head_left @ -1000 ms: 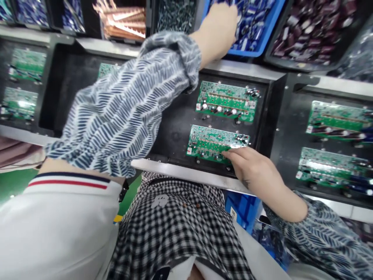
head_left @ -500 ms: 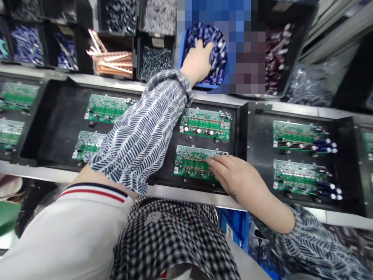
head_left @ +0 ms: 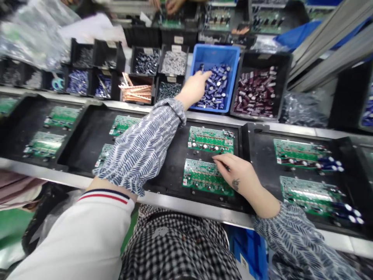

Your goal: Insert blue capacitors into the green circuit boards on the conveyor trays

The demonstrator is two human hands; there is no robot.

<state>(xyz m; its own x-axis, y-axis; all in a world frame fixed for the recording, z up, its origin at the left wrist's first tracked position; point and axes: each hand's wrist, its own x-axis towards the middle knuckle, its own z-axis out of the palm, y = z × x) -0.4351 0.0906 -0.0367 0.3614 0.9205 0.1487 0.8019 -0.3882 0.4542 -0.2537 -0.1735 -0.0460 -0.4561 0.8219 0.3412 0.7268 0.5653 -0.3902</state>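
Observation:
My left hand (head_left: 194, 88) reaches into the blue bin (head_left: 194, 58), over a heap of blue cylindrical capacitors (head_left: 217, 87). Its fingers are spread, one stretched out to the right; the undersides are hidden, and no capacitor shows in its grasp. Closer to me, my right hand (head_left: 240, 173) hovers at the right part of the lower green circuit board (head_left: 201, 175). The thumb and fingers there are drawn together, and a small dark bit shows under them, too small to name. Just behind lies another circuit board (head_left: 211, 140) with several round white-topped parts along its front edge.
Beside the blue bin stands a black bin (head_left: 256, 93) of maroon capacitors. Copper-coloured strips (head_left: 136, 92) stick out of a small bin on the left. Black trays (head_left: 171, 171) with boards line the metal-edged bench. Another person's hands (head_left: 173, 6) show at the far side.
The view has shifted, showing more of the far bench. My left hand stays in the blue bin, its fingers less deep among the capacitors. My right hand's fingers have drawn closer together.

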